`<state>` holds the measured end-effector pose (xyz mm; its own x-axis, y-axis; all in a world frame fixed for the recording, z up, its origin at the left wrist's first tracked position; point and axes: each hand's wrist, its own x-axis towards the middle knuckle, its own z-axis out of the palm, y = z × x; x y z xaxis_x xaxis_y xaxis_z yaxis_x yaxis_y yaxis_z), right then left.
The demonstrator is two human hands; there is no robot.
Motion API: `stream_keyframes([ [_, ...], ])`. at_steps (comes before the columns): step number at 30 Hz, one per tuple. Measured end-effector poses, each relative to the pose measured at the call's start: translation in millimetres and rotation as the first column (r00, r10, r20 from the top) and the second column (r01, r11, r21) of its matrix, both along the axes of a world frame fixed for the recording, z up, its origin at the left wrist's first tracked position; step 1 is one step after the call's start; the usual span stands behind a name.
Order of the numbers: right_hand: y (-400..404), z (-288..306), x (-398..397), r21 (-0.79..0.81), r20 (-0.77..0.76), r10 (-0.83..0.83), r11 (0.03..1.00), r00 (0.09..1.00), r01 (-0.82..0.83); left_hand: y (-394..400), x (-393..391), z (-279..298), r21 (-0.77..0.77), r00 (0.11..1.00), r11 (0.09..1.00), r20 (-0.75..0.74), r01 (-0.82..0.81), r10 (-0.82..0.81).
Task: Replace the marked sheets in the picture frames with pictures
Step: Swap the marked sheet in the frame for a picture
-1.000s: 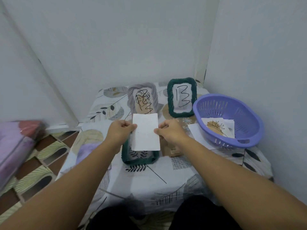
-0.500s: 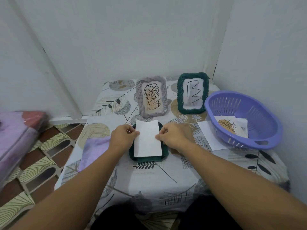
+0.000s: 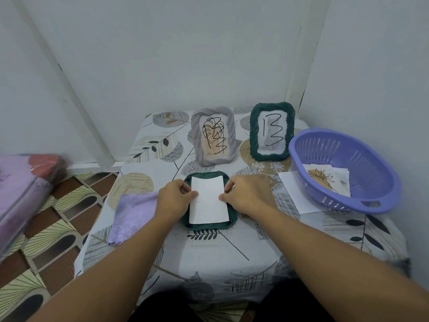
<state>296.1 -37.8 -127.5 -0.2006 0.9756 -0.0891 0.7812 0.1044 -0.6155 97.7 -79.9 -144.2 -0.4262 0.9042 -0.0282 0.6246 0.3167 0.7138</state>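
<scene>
White paper, a plain rectangular sheet point(image 3: 208, 201), lies on a dark green woven picture frame point(image 3: 210, 225) that rests flat on a small table covered with a leaf-patterned cloth point(image 3: 209, 256). The left hand point(image 3: 175, 197) pinches the sheet's left edge between thumb and fingertips; the right hand point(image 3: 247, 195) pinches its right edge the same way, with the remaining fingers curled.

Behind them two frames stand upright: a grey woven frame point(image 3: 213, 135) holding a sheet scribbled over in black, and a second dark green woven frame point(image 3: 272, 133) holding a sheet marked "13". To the right a purple plastic slotted basket point(image 3: 343, 170) holds printed pictures point(image 3: 323, 182), with a loose white sheet point(image 3: 293, 190) lying partly under its near rim. A lilac cloth point(image 3: 133, 214) lies to the left of the flat frame.

The step in hand appears to be working this sheet at the flat frame; whether it is going in or coming out cannot be told. Next, the paper probably needs squaring with the opening, held gently so it does not crease.
</scene>
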Motion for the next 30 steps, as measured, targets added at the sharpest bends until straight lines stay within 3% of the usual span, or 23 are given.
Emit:
stream_keyframes([
  [30,13.4,-9.5,-3.3,-0.1,-0.073,0.025,0.995,0.997,-0.032,7.7,-0.5,-9.8,0.018,0.994,0.999,0.105,-0.041,0.039],
])
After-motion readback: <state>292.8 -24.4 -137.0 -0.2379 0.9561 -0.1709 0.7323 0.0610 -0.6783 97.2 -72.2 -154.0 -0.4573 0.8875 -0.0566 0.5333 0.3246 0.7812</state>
